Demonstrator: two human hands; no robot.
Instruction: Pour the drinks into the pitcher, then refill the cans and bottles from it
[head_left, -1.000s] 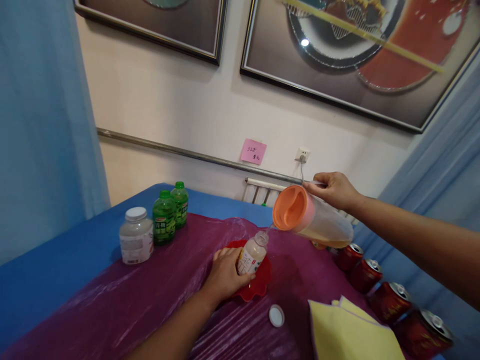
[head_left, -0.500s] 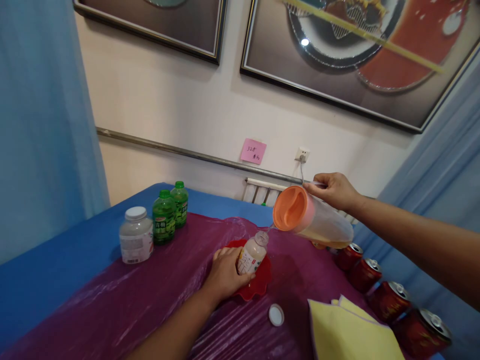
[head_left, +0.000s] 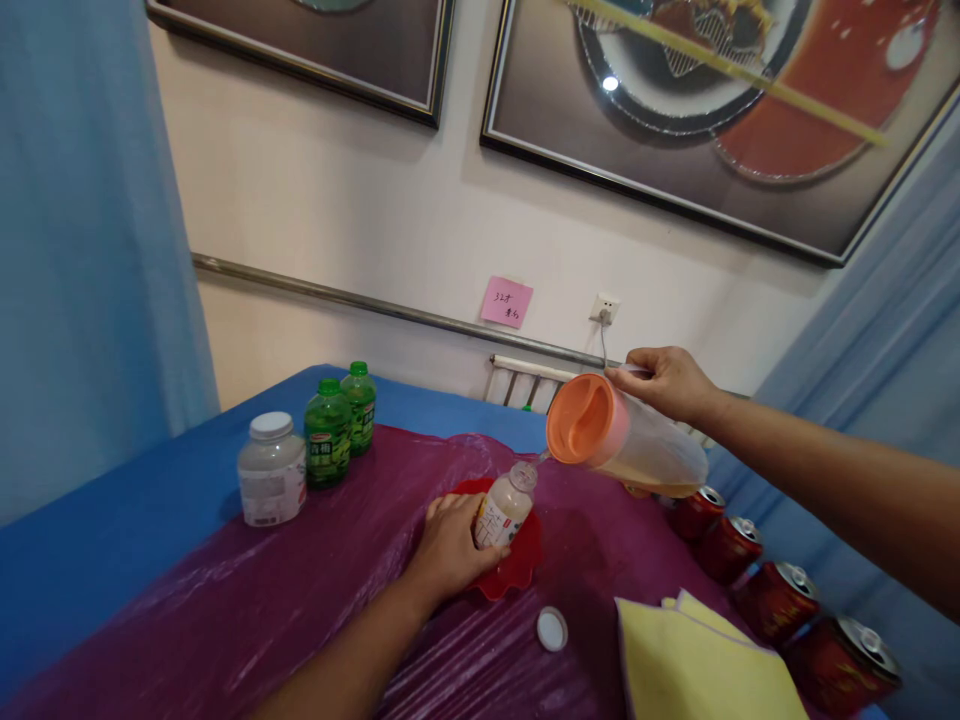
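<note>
My left hand (head_left: pixel 450 548) is closed around a small labelled bottle (head_left: pixel 501 515), which stands uncapped and slightly tilted over a red scalloped dish (head_left: pixel 525 560). My right hand (head_left: pixel 671 382) grips the handle of a clear pitcher (head_left: pixel 645 445) with an orange lid (head_left: pixel 581 420). The pitcher lies tipped to the left, with yellowish liquid along its lower side. Its spout is just above and right of the bottle's mouth, and a thin stream of liquid runs between them. A white cap (head_left: pixel 553 629) rests on the purple sheet near the dish.
Two green bottles (head_left: pixel 328 440) and a white-lidded jar (head_left: pixel 272 480) stand at the left. Several red cans (head_left: pixel 776 600) line the right side, beside folded yellow cloths (head_left: pixel 697 660). Purple plastic (head_left: pixel 322 590) covers part of the blue tabletop (head_left: pixel 97 560).
</note>
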